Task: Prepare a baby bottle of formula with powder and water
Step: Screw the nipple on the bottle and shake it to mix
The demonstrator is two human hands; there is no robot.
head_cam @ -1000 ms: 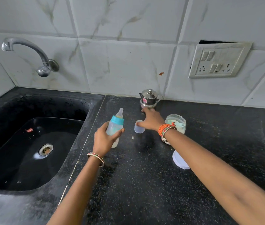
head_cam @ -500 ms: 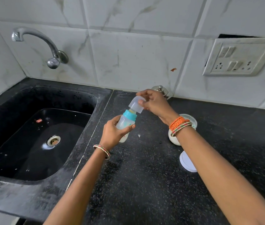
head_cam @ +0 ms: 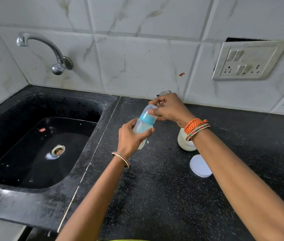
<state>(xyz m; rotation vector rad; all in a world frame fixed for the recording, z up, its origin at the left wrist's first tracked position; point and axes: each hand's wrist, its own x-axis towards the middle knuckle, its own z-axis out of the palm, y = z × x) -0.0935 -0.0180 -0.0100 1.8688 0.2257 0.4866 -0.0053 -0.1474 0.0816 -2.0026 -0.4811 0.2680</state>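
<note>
Left hand [head_cam: 130, 136] wraps the bottle [head_cam: 142, 128] body, held tilted above the worktop [head_cam: 155, 197] as an anchor, so right hand [head_cam: 169, 108], fingers pinched on the clear cap [head_cam: 150, 108], can seat it over the teat.

- Two hands up over the counter, the left hand [head_cam: 130, 136] and the right hand [head_cam: 168, 108], both on one baby bottle [head_cam: 142, 126].
- One clear cap [head_cam: 150, 108] sitting on that bottle's top.
- One white jar [head_cam: 183, 142], one round white lid [head_cam: 199, 166] lying flat beside it.
- One steel pot [head_cam: 166, 93], mostly hidden.
- One tap [head_cam: 50, 49], one sink [head_cam: 38, 145], one switch plate [head_cam: 247, 61].
- Bangles: one on the left wrist, two on the right.
</note>
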